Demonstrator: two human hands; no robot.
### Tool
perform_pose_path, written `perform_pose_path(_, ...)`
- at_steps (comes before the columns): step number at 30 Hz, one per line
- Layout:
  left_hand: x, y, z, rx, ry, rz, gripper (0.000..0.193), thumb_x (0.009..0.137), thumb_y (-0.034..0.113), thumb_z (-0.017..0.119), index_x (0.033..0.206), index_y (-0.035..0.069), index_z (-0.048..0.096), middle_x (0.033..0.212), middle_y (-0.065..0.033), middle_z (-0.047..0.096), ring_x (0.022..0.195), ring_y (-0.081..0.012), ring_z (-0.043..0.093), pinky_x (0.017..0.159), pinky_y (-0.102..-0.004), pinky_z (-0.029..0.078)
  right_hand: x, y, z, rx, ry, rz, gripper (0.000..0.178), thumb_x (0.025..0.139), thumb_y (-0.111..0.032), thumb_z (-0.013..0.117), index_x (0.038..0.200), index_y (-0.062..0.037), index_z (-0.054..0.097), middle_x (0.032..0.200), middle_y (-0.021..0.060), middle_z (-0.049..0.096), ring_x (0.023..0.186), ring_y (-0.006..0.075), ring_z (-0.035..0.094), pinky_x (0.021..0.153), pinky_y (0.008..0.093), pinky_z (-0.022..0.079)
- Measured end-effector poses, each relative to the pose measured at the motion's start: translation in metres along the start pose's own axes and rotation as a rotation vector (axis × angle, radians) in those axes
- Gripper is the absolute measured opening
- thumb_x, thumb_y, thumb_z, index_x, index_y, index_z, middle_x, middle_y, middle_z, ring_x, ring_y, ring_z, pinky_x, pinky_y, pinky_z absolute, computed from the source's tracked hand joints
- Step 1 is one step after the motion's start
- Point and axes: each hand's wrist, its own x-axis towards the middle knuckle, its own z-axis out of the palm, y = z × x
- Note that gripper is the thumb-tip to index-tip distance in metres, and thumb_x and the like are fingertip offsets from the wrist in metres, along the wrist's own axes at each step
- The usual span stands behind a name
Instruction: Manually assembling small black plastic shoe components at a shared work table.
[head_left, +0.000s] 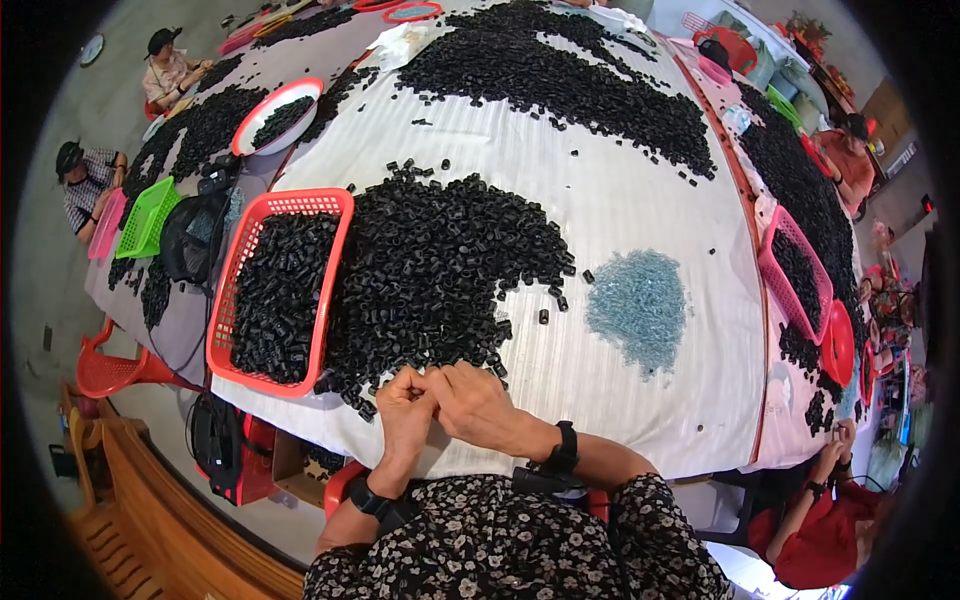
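My left hand [404,408] and my right hand [472,402] meet at the near edge of a pile of small black plastic caps [430,265]. Both have their fingers closed and pressed together; whatever they pinch is too small and covered to make out. Left of the pile stands a red plastic basket [345,225] filled with the same black caps. To the right, on the white cloth [540,390], lies a heap of small clear bluish pieces [640,305]. A few loose caps [544,316] lie between the two heaps.
A larger mass of black caps [560,75] covers the far table. A red-rimmed white basin [282,115], a green basket [148,217] and a black fan [190,238] stand left. At right are a pink basket [797,270] and a red bowl [838,343]. Several people sit around the tables.
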Motion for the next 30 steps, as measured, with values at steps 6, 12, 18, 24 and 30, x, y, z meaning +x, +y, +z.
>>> perform_pose_path(6, -0.001, 0.004, -0.001, -0.086, -0.03, 0.008, 0.017, 0.078, -0.007, 0.06, 0.069, 0.004, 0.051, 0.065, 0.0057, 0.05, 0.058, -0.0008, 0.042, 0.049, -0.0172, 0.034, 0.003, 0.006, 0.0, 0.105, 0.039, -0.06, 0.035, 0.066, -0.003, 0.06, 0.1, -0.0009, 0.053, 0.075, 0.0096, 0.051, 0.067, 0.0236, 0.053, 0.056, 0.0327, 0.045)
perform_pose_path(12, 0.01, 0.019, -0.008, -0.151, -0.058, -0.081, 0.014, 0.084, -0.004, 0.053, 0.094, 0.001, 0.061, 0.075, -0.0016, 0.06, 0.065, -0.0069, 0.057, 0.059, -0.0196, 0.047, 0.008, 0.017, -0.03, 0.07, -0.086, 0.04, 0.019, 0.077, -0.011, 0.058, 0.092, -0.0009, 0.051, 0.082, 0.0124, 0.052, 0.076, 0.0282, 0.054, 0.063, 0.0382, 0.047)
perform_pose_path(18, 0.02, 0.031, -0.03, -0.11, -0.035, 0.025, 0.021, 0.086, 0.001, 0.057, 0.107, 0.0, 0.06, 0.076, -0.0055, 0.062, 0.062, -0.011, 0.058, 0.06, -0.0234, 0.049, -0.043, 0.077, -0.1, -0.3, -0.083, 0.46, 0.011, 0.081, -0.01, 0.056, 0.088, -0.0026, 0.051, 0.083, 0.0162, 0.052, 0.079, 0.0361, 0.053, 0.067, 0.0433, 0.045)
perform_pose_path(24, 0.026, 0.042, -0.053, -0.117, 0.024, 0.178, 0.02, 0.087, 0.011, 0.062, 0.102, -0.001, 0.059, 0.073, -0.0044, 0.059, 0.06, -0.0107, 0.055, 0.057, -0.0228, 0.046, -0.092, 0.103, -0.111, -0.545, -0.001, 0.64, 0.009, 0.082, -0.007, 0.056, 0.084, -0.0019, 0.049, 0.082, 0.0172, 0.051, 0.079, 0.0369, 0.053, 0.067, 0.0445, 0.044)
perform_pose_path(30, 0.04, 0.054, -0.092, 0.094, 0.265, 0.339, 0.019, 0.085, 0.006, 0.063, 0.101, 0.0, 0.055, 0.077, 0.0001, 0.055, 0.066, -0.0066, 0.052, 0.059, -0.0197, 0.043, -0.089, 0.112, -0.103, -0.641, -0.027, 0.569, 0.008, 0.075, 0.0, 0.053, 0.081, -0.0015, 0.048, 0.079, 0.0157, 0.05, 0.076, 0.0354, 0.053, 0.063, 0.0445, 0.045)
